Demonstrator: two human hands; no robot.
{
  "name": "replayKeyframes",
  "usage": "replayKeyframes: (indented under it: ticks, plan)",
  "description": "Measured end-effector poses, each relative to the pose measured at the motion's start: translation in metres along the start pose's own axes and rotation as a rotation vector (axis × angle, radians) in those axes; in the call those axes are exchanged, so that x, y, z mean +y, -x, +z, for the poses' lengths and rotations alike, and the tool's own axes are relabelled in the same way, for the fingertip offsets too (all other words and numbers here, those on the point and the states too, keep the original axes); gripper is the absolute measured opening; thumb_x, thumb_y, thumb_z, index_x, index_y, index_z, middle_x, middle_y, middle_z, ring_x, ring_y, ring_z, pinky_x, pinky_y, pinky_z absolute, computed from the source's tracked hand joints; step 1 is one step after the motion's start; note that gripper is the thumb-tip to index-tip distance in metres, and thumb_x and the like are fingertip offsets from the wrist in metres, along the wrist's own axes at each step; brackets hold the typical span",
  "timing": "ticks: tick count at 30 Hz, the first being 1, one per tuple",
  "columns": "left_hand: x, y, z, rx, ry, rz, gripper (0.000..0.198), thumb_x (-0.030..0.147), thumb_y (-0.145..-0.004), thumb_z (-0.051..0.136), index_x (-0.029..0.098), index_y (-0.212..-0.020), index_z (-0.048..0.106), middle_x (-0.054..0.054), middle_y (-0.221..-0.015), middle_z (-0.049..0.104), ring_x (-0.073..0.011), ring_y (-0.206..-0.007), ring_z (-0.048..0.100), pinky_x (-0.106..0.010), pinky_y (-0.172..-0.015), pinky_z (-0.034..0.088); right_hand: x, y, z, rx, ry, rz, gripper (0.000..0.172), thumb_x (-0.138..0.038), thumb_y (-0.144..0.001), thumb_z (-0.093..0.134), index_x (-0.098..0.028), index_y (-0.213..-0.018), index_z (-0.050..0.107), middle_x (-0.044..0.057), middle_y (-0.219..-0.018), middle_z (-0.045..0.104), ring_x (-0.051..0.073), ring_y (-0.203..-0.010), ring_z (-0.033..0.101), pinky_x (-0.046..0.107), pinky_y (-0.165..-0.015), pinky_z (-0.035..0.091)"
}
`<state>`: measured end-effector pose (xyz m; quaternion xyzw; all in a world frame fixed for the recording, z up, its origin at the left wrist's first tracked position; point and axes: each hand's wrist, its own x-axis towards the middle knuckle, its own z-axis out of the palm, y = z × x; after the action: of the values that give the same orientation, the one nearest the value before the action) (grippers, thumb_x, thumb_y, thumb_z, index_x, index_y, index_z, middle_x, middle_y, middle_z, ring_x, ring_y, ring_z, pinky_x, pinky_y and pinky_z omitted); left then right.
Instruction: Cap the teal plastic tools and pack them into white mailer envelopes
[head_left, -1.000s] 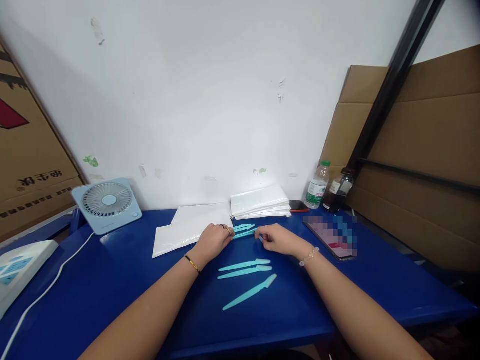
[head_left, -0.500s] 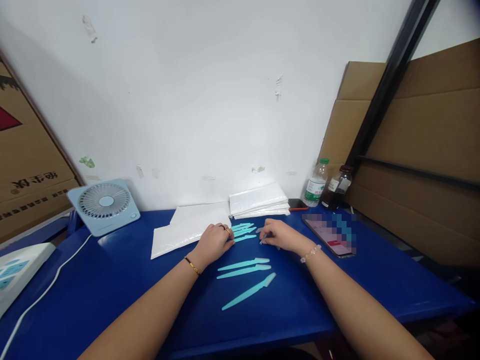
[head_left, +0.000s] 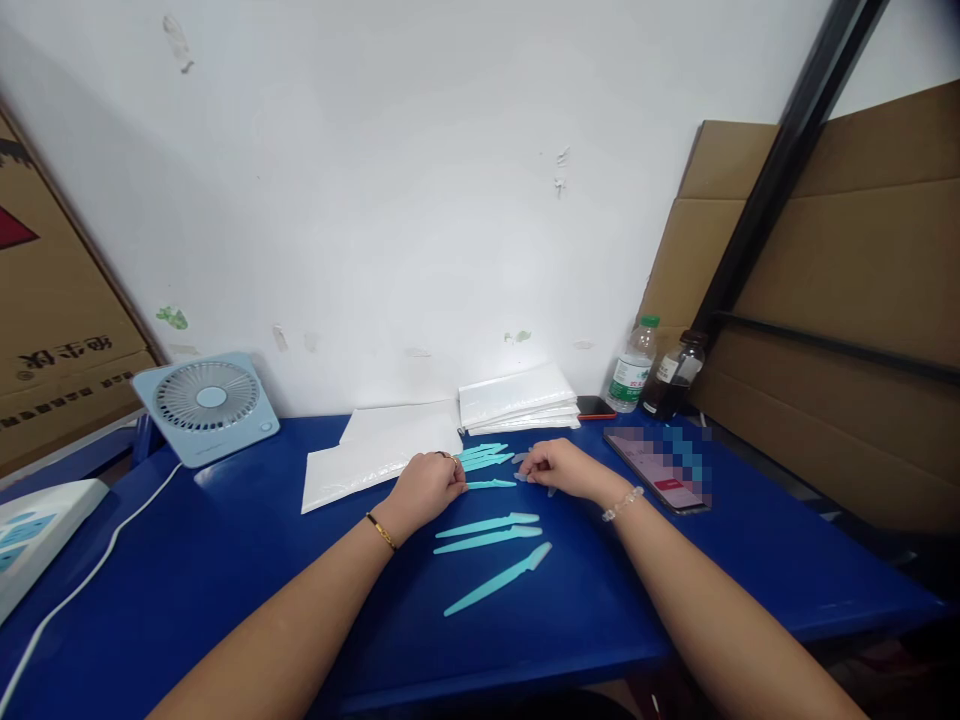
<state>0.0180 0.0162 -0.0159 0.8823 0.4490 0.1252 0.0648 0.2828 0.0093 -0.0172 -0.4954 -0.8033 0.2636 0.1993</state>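
My left hand (head_left: 430, 487) is closed, its fingertips pinching the handle end of a turquoise eyebrow razor (head_left: 491, 484) whose blade end points right. Just beyond it lies a bunch of similar eyebrow razors (head_left: 484, 457). My right hand (head_left: 559, 467) is closed in a pinch on a small translucent blade cap (head_left: 520, 477), a short gap from the held razor. More translucent caps (head_left: 519, 458) lie by the right fingers, partly hidden by them. Nearer me, two capped razors (head_left: 487, 532) lie side by side, and another capped razor (head_left: 499, 580) rests at a slant in front of them.
White padded mailers (head_left: 360, 470) lie behind my left hand, with a stack of them (head_left: 517, 400) against the wall. A blue fan (head_left: 210, 410) stands left. On the right are a phone (head_left: 652, 470), a water bottle (head_left: 634, 370) and a dark drink bottle (head_left: 673, 380).
My left hand has drawn one razor slightly toward me, apart from the bunch. My right hand stays almost in place, with the cap at its fingertips turned a little.
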Motion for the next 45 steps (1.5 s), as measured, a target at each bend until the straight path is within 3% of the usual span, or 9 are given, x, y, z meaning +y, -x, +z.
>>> replayKeyframes:
  ticks: [4,15,18,21,24,28,31,38,45]
  plan:
    - [0.001,0.0,-0.001,-0.004,-0.011,0.002,0.014,0.026,-0.081,0.056,0.02,-0.073,0.066,-0.003,-0.076,0.068,-0.0161,-0.067,0.059,-0.027,-0.06,0.037,0.002,0.001,0.002,-0.038,-0.09,-0.005,0.012,-0.016,-0.074,0.061,-0.016,-0.083,0.07,0.002,-0.073,0.069,0.013,-0.065,0.062,0.022,-0.057,0.047]
    - [0.003,0.0,0.004,-0.03,0.066,0.082,0.018,0.033,-0.083,0.057,0.021,-0.073,0.066,0.0,-0.074,0.067,-0.0149,-0.067,0.059,-0.026,-0.064,0.039,-0.014,-0.002,0.01,-0.065,-0.051,-0.108,0.01,-0.022,-0.074,0.066,-0.018,-0.079,0.073,0.002,-0.075,0.072,0.014,-0.066,0.063,0.022,-0.06,0.046]
    - [-0.001,-0.001,0.003,0.002,0.087,0.077,0.024,0.041,-0.086,0.054,0.022,-0.084,0.067,-0.001,-0.08,0.067,-0.0158,-0.073,0.06,-0.026,-0.065,0.041,-0.011,0.002,-0.002,-0.044,-0.046,-0.07,0.014,-0.022,-0.076,0.062,-0.018,-0.083,0.074,0.003,-0.076,0.071,0.014,-0.065,0.063,0.023,-0.061,0.046]
    - [-0.006,-0.002,0.001,0.082,-0.035,0.087,0.023,0.036,-0.088,0.052,0.023,-0.099,0.068,-0.005,-0.098,0.066,-0.0198,-0.091,0.059,-0.029,-0.077,0.042,-0.003,0.011,-0.021,0.045,0.007,-0.019,0.016,-0.018,-0.075,0.061,-0.018,-0.084,0.074,0.004,-0.085,0.069,0.015,-0.072,0.063,0.023,-0.065,0.047]
    - [-0.011,-0.005,0.002,0.081,-0.119,0.083,0.025,0.033,-0.09,0.05,0.024,-0.106,0.066,-0.006,-0.104,0.066,-0.0216,-0.097,0.058,-0.031,-0.079,0.042,0.007,0.017,-0.033,-0.023,0.117,-0.01,0.019,-0.016,-0.066,0.067,-0.019,-0.084,0.074,0.004,-0.09,0.066,0.014,-0.071,0.059,0.023,-0.063,0.045]
    - [-0.012,-0.008,0.003,0.078,-0.189,0.104,0.022,0.032,-0.091,0.048,0.022,-0.091,0.068,-0.006,-0.093,0.068,-0.0206,-0.09,0.059,-0.031,-0.077,0.04,0.012,0.014,-0.024,-0.125,0.13,-0.004,0.015,-0.015,-0.064,0.068,-0.018,-0.078,0.073,0.001,-0.074,0.064,0.013,-0.064,0.057,0.021,-0.058,0.043]
    - [-0.013,-0.008,0.004,0.069,-0.209,0.12,0.021,0.028,-0.089,0.048,0.02,-0.084,0.067,-0.005,-0.085,0.068,-0.0192,-0.081,0.061,-0.031,-0.074,0.04,0.009,0.007,-0.014,-0.088,0.122,0.017,0.011,-0.012,-0.066,0.063,-0.016,-0.075,0.069,0.0,-0.066,0.064,0.013,-0.059,0.057,0.021,-0.055,0.041]
    - [-0.02,-0.005,0.003,0.051,0.075,-0.01,0.021,0.03,-0.086,0.048,0.021,-0.082,0.067,-0.003,-0.084,0.068,-0.0166,-0.075,0.06,-0.025,-0.063,0.041,0.003,0.005,-0.011,0.023,0.222,-0.113,0.012,-0.01,-0.073,0.055,-0.015,-0.075,0.065,0.004,-0.078,0.065,0.013,-0.065,0.056,0.022,-0.061,0.04]
    - [-0.001,0.001,0.001,-0.004,0.195,0.065,0.018,0.025,-0.084,0.047,0.021,-0.077,0.062,-0.001,-0.08,0.066,-0.0154,-0.073,0.057,-0.025,-0.064,0.04,0.003,0.006,-0.011,-0.026,0.189,-0.043,0.01,-0.014,-0.076,0.056,-0.016,-0.075,0.065,0.001,-0.071,0.065,0.013,-0.062,0.055,0.022,-0.058,0.039]
